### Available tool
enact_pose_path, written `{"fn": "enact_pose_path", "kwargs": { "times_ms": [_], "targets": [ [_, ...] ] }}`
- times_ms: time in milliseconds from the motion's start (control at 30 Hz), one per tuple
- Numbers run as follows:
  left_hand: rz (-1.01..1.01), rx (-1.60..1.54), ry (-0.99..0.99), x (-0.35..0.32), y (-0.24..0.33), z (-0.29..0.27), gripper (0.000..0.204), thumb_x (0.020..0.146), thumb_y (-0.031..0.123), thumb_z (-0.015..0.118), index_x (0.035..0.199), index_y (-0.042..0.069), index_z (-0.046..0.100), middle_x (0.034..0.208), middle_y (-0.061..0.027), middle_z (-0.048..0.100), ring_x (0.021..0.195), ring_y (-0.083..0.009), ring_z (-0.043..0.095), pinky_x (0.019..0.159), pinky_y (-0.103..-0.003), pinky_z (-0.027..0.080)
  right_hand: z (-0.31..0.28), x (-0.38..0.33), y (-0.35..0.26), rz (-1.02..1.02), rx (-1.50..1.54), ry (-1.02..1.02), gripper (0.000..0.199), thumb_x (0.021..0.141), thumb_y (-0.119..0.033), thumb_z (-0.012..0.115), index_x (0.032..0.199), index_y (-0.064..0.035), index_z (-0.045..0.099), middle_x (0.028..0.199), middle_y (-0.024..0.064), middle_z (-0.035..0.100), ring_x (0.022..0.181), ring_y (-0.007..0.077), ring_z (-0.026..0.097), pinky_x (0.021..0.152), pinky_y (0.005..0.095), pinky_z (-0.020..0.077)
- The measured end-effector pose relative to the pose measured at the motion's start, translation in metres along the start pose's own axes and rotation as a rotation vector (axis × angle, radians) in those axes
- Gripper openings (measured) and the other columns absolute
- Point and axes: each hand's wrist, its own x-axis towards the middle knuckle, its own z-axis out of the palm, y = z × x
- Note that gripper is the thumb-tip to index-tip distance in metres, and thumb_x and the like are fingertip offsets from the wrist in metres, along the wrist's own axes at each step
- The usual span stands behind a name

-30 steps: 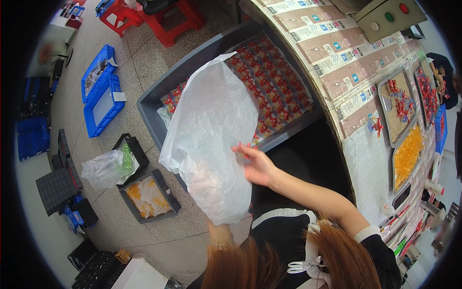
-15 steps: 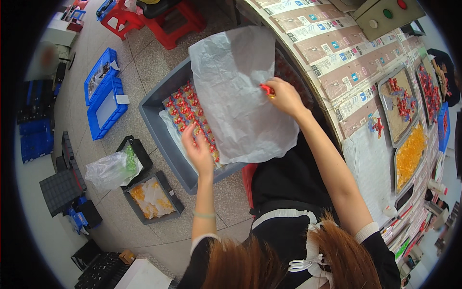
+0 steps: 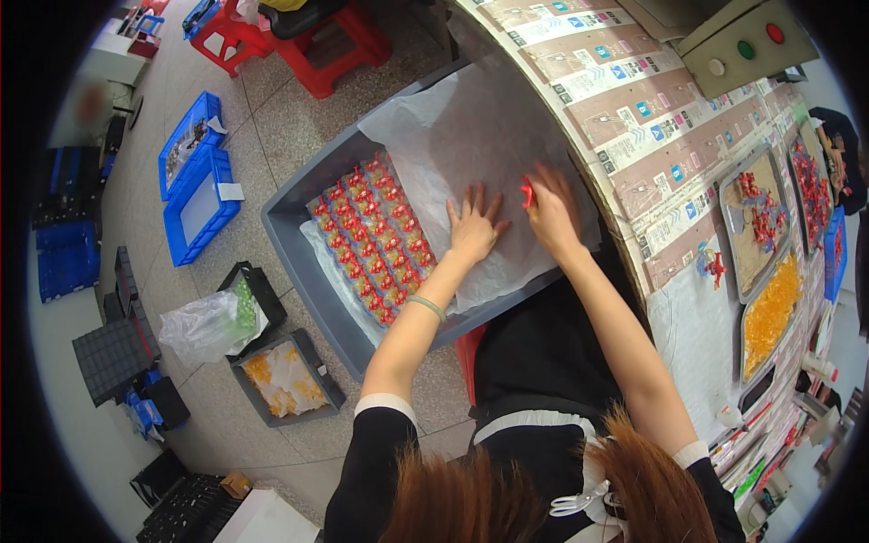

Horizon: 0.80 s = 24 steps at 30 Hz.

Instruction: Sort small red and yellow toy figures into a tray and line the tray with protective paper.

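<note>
A large grey bin (image 3: 317, 299) stands in front of me, with rows of small red-and-clear plastic pieces (image 3: 373, 242) packed in its left part. A thin white paper sheet (image 3: 421, 118) covers the right part. My left hand (image 3: 474, 232) lies flat on the sheet with its fingers spread. Just to the right, my right hand (image 3: 554, 215) is over the sheet, partly smeared by motion. A small red plastic piece (image 3: 527, 193) sticks out between its thumb and fingers. What lies under the sheet is hidden.
At right, a worktable (image 3: 625, 136) carries a metal tray of red pieces (image 3: 735, 226), a tray of orange pieces (image 3: 772, 312) and a button box (image 3: 744, 50). Blue bins (image 3: 204, 204), a small grey bin (image 3: 335, 398) and red stools (image 3: 317, 77) stand on the floor.
The paper sheet has gone from raised to lying flat over the bin's right part, uncovering more packed rows. My left hand moved right onto it; my right hand moved slightly right and down.
</note>
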Motion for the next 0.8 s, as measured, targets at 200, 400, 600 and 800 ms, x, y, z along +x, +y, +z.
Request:
{"fn": "enact_pose_path", "kwargs": {
  "times_ms": [200, 400, 600, 800],
  "targets": [
    [-0.108, -0.135, 0.249, 0.040, 0.018, -0.021, 0.040, 0.078, 0.025, 0.057, 0.113, 0.009, 0.053, 0.125, -0.0149, 0.042, 0.116, -0.0313, 0.036, 0.093, -0.049, 0.028, 0.032, -0.023, 0.042, 0.240, 0.007, -0.266, 0.033, 0.075, -0.011, 0.056, 0.108, -0.0089, 0.055, 0.120, 0.0130, 0.050, 0.109, 0.0348, 0.044, 0.091, 0.0412, 0.0365],
    [0.261, 0.039, 0.543, 0.154, -0.006, -0.047, 0.042, 0.076, 0.026, 0.058, 0.116, 0.017, 0.050, 0.126, -0.0100, 0.041, 0.114, -0.0271, 0.038, 0.095, -0.047, 0.028, 0.026, -0.031, 0.026, 0.246, 0.196, -0.547, 0.025, 0.078, -0.019, 0.055, 0.101, -0.0107, 0.056, 0.109, 0.0090, 0.052, 0.105, 0.0305, 0.045, 0.085, 0.0507, 0.0349],
    [-0.036, 0.192, 0.304, 0.203, -0.023, -0.017, 0.051, 0.081, 0.044, 0.050, 0.128, 0.028, 0.039, 0.136, -0.0102, 0.031, 0.116, -0.0283, 0.039, 0.087, -0.056, 0.032, 0.018, -0.041, 0.028, 0.263, -0.092, -0.836, 0.029, 0.079, -0.019, 0.054, 0.108, -0.0156, 0.056, 0.108, 0.0080, 0.054, 0.104, 0.0307, 0.047, 0.087, 0.0495, 0.0353],
    [-0.156, 0.104, 0.100, 0.238, -0.022, -0.021, 0.056, 0.079, 0.049, 0.050, 0.129, 0.028, 0.037, 0.136, -0.0087, 0.030, 0.115, -0.0277, 0.041, 0.088, -0.055, 0.030, 0.010, -0.039, 0.036, 0.320, -0.252, -0.778, 0.025, 0.080, -0.022, 0.054, 0.103, -0.0138, 0.057, 0.104, 0.0090, 0.054, 0.102, 0.0302, 0.048, 0.085, 0.0495, 0.0362]
  ]
}}
